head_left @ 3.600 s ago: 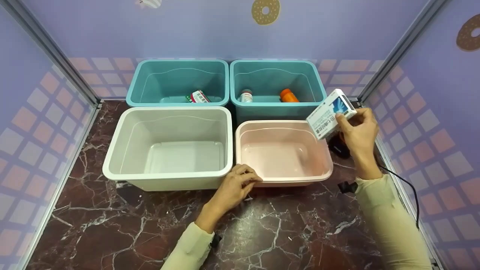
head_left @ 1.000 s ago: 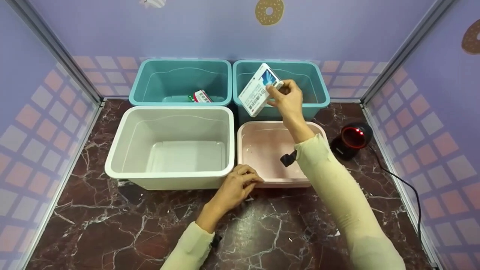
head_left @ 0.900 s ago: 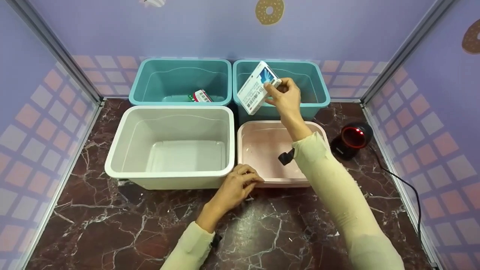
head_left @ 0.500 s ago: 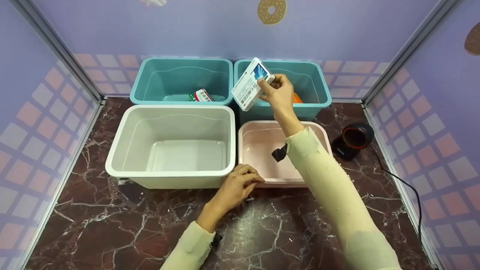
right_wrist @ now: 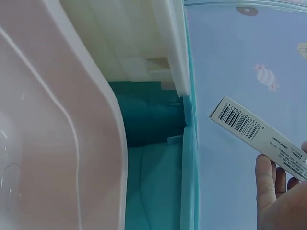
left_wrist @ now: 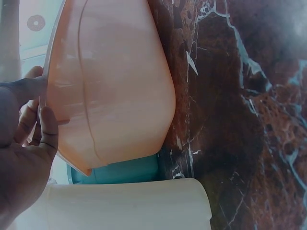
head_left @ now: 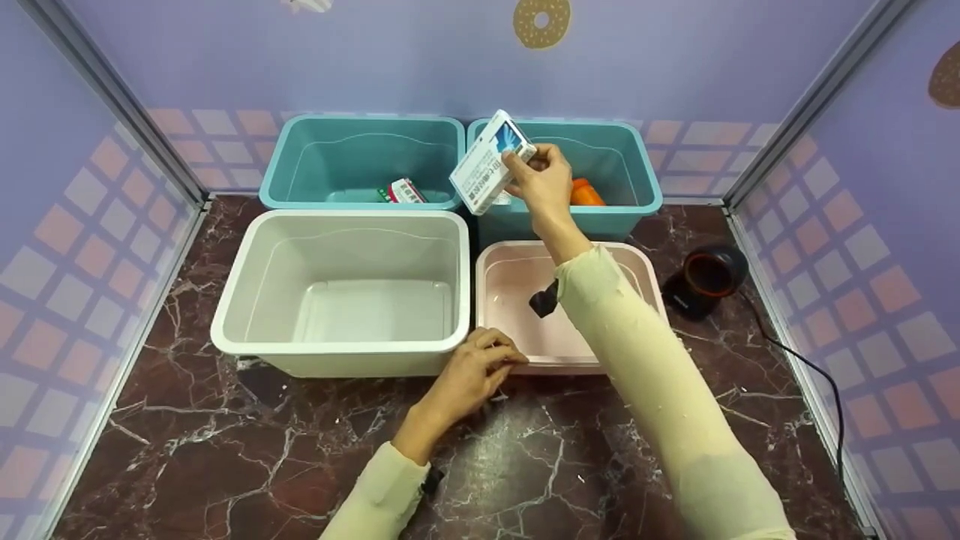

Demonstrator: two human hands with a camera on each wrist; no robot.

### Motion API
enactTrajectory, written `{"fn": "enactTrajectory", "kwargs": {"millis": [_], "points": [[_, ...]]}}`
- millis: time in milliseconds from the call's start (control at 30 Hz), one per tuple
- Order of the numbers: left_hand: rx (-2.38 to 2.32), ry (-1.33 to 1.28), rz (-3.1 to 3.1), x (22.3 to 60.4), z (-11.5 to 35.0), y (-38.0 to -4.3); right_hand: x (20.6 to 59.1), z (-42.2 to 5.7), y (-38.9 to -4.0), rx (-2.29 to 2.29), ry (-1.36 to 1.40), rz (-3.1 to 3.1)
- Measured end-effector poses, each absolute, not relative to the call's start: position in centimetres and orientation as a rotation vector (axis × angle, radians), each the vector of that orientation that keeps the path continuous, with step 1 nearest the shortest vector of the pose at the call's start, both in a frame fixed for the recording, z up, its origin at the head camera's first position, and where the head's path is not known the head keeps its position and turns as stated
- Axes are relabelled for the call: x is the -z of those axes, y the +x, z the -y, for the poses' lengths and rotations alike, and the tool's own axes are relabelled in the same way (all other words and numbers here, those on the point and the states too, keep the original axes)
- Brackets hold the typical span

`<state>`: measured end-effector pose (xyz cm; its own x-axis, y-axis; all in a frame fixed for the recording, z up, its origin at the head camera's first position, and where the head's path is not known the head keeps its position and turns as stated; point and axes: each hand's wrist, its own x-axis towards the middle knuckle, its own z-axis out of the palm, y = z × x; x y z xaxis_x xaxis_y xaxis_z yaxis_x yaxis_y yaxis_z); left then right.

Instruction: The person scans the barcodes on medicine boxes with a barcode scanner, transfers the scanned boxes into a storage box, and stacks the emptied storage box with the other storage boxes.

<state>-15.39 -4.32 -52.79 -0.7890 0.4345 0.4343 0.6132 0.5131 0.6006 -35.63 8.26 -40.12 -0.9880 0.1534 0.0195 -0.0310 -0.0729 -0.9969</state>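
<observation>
My right hand (head_left: 546,182) pinches a white medicine box (head_left: 489,165) with a blue picture, held tilted above the front rim of the right teal bin (head_left: 622,217). In the right wrist view the box (right_wrist: 259,134) shows a barcode along its narrow side. My left hand (head_left: 471,367) grips the near left rim of the pink bin (head_left: 525,330); in the left wrist view its thumb and fingers close on that rim. The left teal bin (head_left: 360,161) holds a red, white and green medicine box (head_left: 406,191). An orange bottle (head_left: 585,193) lies in the right teal bin.
A white bin (head_left: 341,349) stands left of the pink one, in front of the left teal bin. A black scanner (head_left: 705,281) with a cable (head_left: 806,364) stands on the marbled table (head_left: 225,450) at right. Patterned walls enclose the back and sides.
From the right side near the scanner, my right hand has carried the white medicine box left and back, lately drifting further left. The scanner's red glow has gone out. My left hand stays put.
</observation>
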Motion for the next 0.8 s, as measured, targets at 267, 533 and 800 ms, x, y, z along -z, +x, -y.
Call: {"fn": "enactTrajectory", "kwargs": {"millis": [267,533,800], "points": [[1.141,-0.906,2.480,52.9,4.4,-15.4,40.3,-7.2,-35.7,-2.222,-0.140,2.056],[1.133,-0.904,2.482,52.9,4.4,-15.4,40.6,-6.1,-35.7,-2.263,-0.135,2.026],[1.139,-0.900,2.493,52.8,4.4,-15.4,40.8,-5.4,-35.9,-2.301,-0.185,1.988]]}}
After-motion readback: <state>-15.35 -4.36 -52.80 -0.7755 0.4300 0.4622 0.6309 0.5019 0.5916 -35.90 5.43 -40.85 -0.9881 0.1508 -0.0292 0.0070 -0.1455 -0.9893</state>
